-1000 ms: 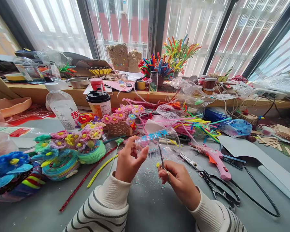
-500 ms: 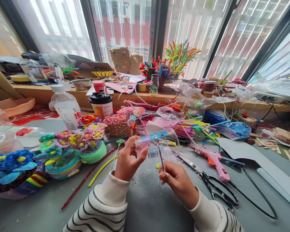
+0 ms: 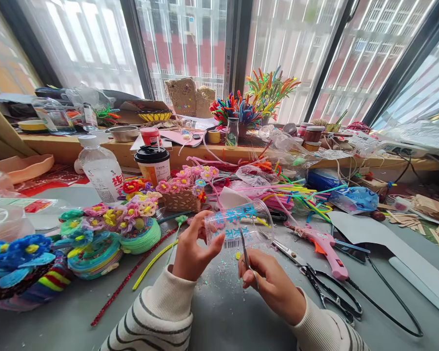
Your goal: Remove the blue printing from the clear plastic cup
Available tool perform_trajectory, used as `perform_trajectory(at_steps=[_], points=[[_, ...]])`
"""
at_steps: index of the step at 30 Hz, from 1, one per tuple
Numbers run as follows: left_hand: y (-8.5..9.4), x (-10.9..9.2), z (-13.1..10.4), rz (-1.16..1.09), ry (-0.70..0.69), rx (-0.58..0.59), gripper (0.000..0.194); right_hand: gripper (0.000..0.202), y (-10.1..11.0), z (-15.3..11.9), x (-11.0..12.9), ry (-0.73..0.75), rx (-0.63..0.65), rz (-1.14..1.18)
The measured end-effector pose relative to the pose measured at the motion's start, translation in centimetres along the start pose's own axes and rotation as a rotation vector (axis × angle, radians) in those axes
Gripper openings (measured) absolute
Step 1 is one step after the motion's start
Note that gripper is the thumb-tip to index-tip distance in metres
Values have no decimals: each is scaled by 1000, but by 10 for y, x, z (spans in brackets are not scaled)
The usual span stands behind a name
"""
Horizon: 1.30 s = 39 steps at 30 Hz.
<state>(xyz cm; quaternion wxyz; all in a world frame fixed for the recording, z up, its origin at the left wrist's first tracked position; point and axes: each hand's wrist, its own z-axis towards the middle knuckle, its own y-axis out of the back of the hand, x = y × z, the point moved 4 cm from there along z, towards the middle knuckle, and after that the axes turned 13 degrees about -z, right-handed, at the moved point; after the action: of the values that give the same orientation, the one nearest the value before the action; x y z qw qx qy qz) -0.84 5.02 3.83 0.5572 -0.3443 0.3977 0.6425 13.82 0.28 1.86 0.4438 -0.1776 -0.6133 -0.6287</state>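
Head view: left hand (image 3: 193, 251), grip holding clear plastic cup (image 3: 229, 217), tilted on side above worktop (image 3: 237, 321), wide rim rightward. Right hand (image 3: 272, 282), grip closed round small scissors (image 3: 245, 248), blades at cup wall, contact unclear. Room between striped sleeves (image 3: 157, 317); bounded right by black-handled scissors (image 3: 312, 274), pink glue gun (image 3: 328, 251), left by yellow pipe cleaner (image 3: 151, 265).

Cream sleeves (image 3: 155, 319), thin dark stripes, plain ribbed cuffs (image 3: 171, 293)

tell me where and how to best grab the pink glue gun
The pink glue gun is probably best gripped by its handle, coming from the right: the handle slants toward the near right, the orange trigger faces left, and black-handled scissors lie close on the near left.
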Motion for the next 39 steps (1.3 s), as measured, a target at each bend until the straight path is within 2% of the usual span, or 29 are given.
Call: perform_trajectory(at_steps=[18, 23, 27, 33, 39], points=[[1, 0, 0, -4, -46, -16, 43, 57, -1, -1, -4, -39, -79, -14], [1, 1, 1, 28, -61, 20, 43, 55, -1, -2, -5, -47, -111, 8], [1, 2, 1, 13, -81, -18, 42, 54, -1, -1, -6, -58, -115, 26], [1, 4, 1, 32, -78, 14, 44, 58, -2, 1, -5, -26, -39, 64], [1, 2, 3, 83, -87, 94, 42, 60, 2, 0, -2, -25, 0, 64]])
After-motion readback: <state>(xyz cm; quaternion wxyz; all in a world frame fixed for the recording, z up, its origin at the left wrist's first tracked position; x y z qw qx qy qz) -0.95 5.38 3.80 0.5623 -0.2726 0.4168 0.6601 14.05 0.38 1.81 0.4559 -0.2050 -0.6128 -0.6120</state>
